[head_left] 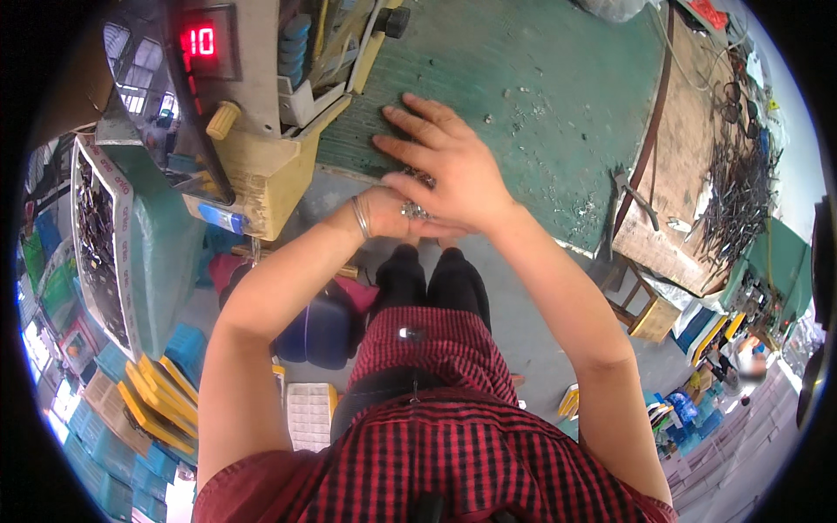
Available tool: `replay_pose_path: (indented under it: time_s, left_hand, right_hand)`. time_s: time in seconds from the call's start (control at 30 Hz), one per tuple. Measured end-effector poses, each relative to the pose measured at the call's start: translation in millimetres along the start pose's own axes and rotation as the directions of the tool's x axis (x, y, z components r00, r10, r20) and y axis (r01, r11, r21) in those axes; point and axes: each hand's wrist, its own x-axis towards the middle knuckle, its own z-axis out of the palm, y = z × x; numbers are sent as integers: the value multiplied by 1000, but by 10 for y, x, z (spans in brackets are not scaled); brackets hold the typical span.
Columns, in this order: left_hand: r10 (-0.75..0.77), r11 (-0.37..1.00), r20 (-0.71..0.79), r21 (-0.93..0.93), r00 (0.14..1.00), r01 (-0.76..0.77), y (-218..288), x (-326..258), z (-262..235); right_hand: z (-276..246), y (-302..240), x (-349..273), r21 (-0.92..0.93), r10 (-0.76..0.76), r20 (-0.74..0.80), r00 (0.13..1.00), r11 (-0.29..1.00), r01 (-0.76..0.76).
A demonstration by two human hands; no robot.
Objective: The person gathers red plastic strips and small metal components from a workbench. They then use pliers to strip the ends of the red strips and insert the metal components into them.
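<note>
Seated person at a green bench [540, 96], head view. The right hand [449, 161] lies flat, fingers spread and unclenched, palm down at the near edge of the bench, sweeping over a cluster of small metal parts [417, 209]. The left hand [384, 218], a bangle at its wrist, sits cupped just below that edge, partly hidden under the right hand; the parts rest in or against it, though its grip cannot be told. Left of the bench edge stands a beige machine [261, 166] with a red digital counter [199, 41].
</note>
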Motion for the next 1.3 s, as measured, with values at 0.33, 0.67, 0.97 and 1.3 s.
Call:
replay_pose_path:
  time_s: [0.33, 0.67, 0.97, 1.3]
  left_hand:
    - [139, 933, 155, 310, 978, -181, 150, -19, -380]
    - [59, 997, 32, 37, 998, -61, 30, -97, -110]
    - [98, 977, 189, 166, 977, -130, 76, -42, -221]
    - [132, 928, 137, 331, 982, -171, 95, -61, -249]
  right_hand:
    - [58, -220, -475, 124, 12, -17, 1000, 992, -9]
    - [-123, -312, -627, 54, 23, -1, 1000, 998, -23]
    - [54, -508, -744, -65, 230, -2, 973, 971, -229]
    - [85, -628, -641, -20, 182, 20, 983, 983, -181]
